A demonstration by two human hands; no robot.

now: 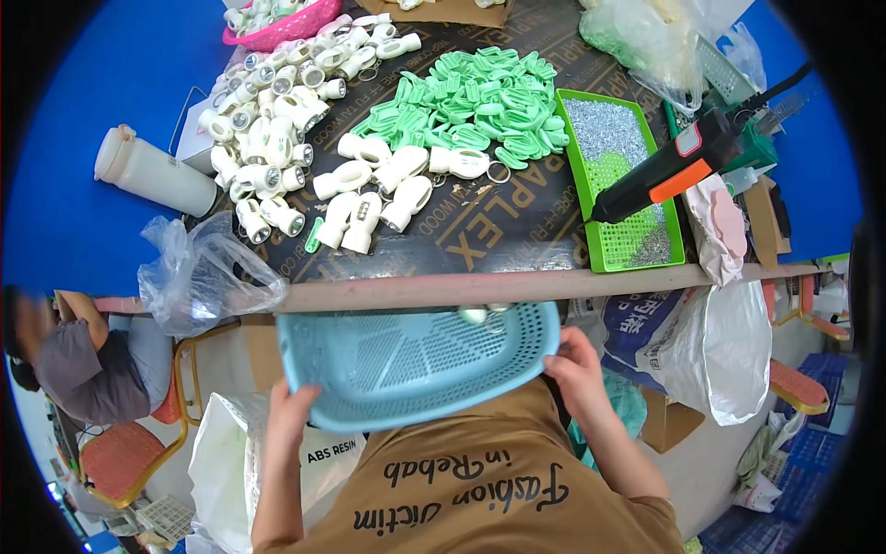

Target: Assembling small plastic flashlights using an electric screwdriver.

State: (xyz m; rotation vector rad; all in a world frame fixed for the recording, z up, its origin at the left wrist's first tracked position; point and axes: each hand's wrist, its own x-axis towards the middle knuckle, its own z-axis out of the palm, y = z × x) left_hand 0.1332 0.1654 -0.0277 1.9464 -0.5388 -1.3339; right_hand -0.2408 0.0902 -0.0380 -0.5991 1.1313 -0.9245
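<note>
A light blue perforated plastic basket [415, 360] is held against my body just below the table's front edge. My left hand [291, 411] grips its left rim and my right hand [577, 365] grips its right rim. One or two small white parts [475, 315] lie at the basket's far rim. On the dark table [498, 235] above lie white plastic parts with metal rings [378, 189], a larger heap of white parts [272, 120] to the left, and a pile of green plastic pieces [480, 102].
A green tray of small metal screws [623, 175] sits at the right with a black and orange electric screwdriver [678, 166] hanging over it. A white bottle [152, 171], a pink basket [281, 23], plastic bags [208, 272] and sacks [711, 342] surround the table. Another person [88, 355] sits at left.
</note>
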